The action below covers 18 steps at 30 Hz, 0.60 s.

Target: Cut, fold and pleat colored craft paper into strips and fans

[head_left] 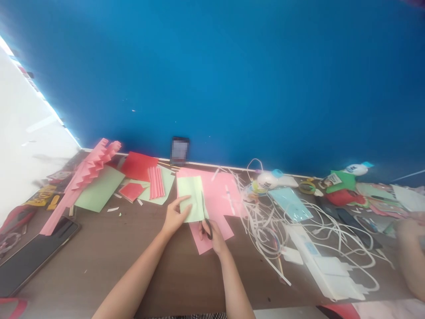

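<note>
My left hand [177,213] grips the lower left edge of a light green sheet of paper [190,197], thumb on top. In my right hand [214,235] is a pair of scissors [208,228], its handle loops around my fingers. The blades lie along the right edge of the green paper, where a narrow strip stands apart from the sheet. Beneath both lies a large pink sheet [219,195] on the brown table. Pleated pink paper [156,182] rests to the left, near a small red square [132,191].
Tangled white cables [268,235] and a power strip [308,254] spread on the right. A black phone [33,257] lies at the left, by a long pleated pink paper [86,177]. Another person's arm [411,252] reaches in at the right edge. A blue wall [212,88] stands behind.
</note>
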Available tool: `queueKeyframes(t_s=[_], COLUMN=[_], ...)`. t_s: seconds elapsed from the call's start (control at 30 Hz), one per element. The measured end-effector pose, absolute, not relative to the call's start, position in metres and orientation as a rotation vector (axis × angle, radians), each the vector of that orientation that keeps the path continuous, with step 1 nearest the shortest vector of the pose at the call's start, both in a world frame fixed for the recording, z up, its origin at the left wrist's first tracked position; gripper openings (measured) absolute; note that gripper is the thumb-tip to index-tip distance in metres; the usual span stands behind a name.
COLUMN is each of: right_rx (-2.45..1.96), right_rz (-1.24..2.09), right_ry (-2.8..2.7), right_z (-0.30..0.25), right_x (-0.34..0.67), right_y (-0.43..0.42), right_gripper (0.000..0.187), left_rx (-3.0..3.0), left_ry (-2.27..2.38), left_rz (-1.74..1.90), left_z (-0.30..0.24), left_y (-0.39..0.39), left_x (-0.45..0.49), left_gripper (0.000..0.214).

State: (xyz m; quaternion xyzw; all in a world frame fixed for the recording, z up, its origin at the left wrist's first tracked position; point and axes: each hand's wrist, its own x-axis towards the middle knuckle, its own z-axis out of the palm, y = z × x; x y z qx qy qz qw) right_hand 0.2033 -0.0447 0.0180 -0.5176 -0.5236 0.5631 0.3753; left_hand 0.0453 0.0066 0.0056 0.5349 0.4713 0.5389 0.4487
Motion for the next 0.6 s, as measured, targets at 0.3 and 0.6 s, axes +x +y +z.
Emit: queueKeyframes(t_s=[0.3, 0.6], right_rx=[-1.314, -1.309], right_rz=[1.439, 1.431], right_ry=[-1.321, -1.307], right_z=[0.0172, 0.0171], right_x=[0.2026, 0.2019], right_y=[-0.0449, -0.0453], right_gripper=[0.042, 0.041], left_rx=[1.338, 1.325], left_ry=[1.160, 1.156], left_rz=[1.337, 1.336], left_z=[0.0075, 0.0063], left_y=[0.0055, 0.0061], left_x=[0.0458, 0.0458], left_gripper=[0.032, 0.033])
